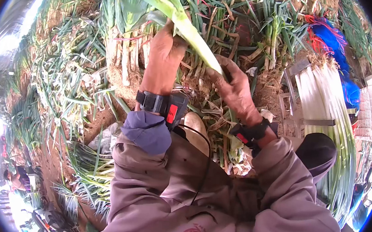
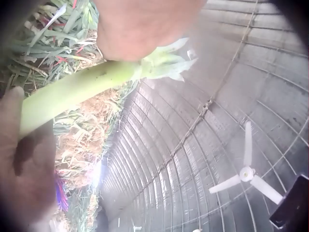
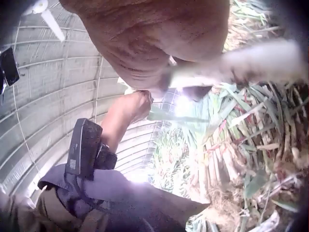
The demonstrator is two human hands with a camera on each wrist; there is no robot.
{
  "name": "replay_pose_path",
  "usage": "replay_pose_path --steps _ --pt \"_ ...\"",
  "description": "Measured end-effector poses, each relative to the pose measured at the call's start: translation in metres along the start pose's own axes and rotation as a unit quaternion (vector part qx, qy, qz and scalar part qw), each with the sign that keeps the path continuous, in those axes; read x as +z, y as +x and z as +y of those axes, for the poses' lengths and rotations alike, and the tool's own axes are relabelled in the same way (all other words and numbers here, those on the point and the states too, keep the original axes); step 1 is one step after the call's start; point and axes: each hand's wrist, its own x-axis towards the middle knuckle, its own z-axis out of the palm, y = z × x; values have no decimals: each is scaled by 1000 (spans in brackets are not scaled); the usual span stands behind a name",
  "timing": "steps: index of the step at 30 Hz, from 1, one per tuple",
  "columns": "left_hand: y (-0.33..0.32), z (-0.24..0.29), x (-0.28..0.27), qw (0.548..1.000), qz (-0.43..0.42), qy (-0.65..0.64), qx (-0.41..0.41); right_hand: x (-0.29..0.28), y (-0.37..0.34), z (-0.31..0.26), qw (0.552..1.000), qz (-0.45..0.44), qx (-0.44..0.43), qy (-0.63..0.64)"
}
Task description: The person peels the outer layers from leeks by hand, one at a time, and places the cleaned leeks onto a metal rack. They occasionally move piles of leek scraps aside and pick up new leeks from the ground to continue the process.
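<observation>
A thick green onion [image 1: 192, 35] slants across the upper middle of the head view, its leaves at the upper left and its pale stem toward the lower right. My left hand [image 1: 167, 48] grips it from beneath near the leaves; its fingers are mostly hidden behind the stalk. Farther down, my right hand [image 1: 233, 87] pinches the pale stem between thumb and fingers. In the left wrist view the smooth stalk [image 2: 72, 92] spans between both hands. The right wrist view shows the blurred white end [image 3: 260, 62] sticking out past my right hand [image 3: 159, 38].
Upright bundles of green onions [image 1: 125, 53] stand in front, roots down. A trimmed bundle [image 1: 325, 93] lies in a metal frame [image 1: 287, 94] at right, near blue netting [image 1: 334, 38]. Loose leaves and scraps [image 1: 83, 76] litter the soil. Another person [image 1: 19, 178] is at far left.
</observation>
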Motion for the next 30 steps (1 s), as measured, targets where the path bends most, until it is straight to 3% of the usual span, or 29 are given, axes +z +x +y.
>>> replay_pose_path --steps 1,3,4,5,7,8,9,10,11,12,13,14,15,17,19,20,21,22,24,26,28,30 --pt "-1 -6 3 1000 -3 -1 -1 -5 3 -7 1000 -5 1 -14" --pt "-15 -22 24 971 204 125 -1 -11 12 -19 1000 -2 -2 -1" --pt "-23 -20 28 972 203 120 0 -13 15 -23 1000 4 -1 27" --pt "-32 -18 30 951 163 258 -42 -15 15 -33 991 -9 67 112" --pt "-24 -21 16 855 65 504 -107 -20 19 -43 997 2 38 65" --pt "-15 -24 1 856 63 502 -107 -24 19 -48 998 -3 45 53" --pt "-10 -26 -9 754 19 654 -62 -25 19 -46 998 -2 46 50" --pt "-6 -30 -19 623 -24 782 -13 -24 19 -42 998 10 32 46" --pt "-15 -28 1 627 65 776 29 -23 19 -38 999 21 18 42" --pt "-14 -21 6 627 62 776 29 -23 19 -35 999 24 19 42" --pt "-12 -10 9 827 62 553 76 -22 21 -30 999 33 -14 38" --pt "-10 -4 12 952 58 279 112 -20 21 -26 998 42 -44 35" --pt "-15 -4 22 952 58 281 106 -19 19 -29 998 41 -37 27" --pt "-24 -3 32 991 -73 82 75 -14 20 -23 998 12 19 54" --pt "-19 -10 26 991 -59 86 88 -15 23 -26 989 -65 116 65" --pt "-15 -11 21 990 -49 89 99 -13 25 -14 989 -69 115 67" --pt "-13 -9 17 993 -31 67 92 -8 30 4 995 8 16 -100" --pt "-12 -8 13 993 -30 69 94 -6 34 20 957 86 -85 -262" --pt "-11 -11 9 987 15 94 128 -7 39 6 951 98 -109 -272" --pt "-11 -15 7 990 6 77 117 -2 43 -10 945 49 -121 -301" --pt "-13 -22 11 988 57 86 116 10 41 -16 937 14 -134 -322" --pt "-13 -23 13 991 28 70 109 23 37 -5 920 23 -153 -359"
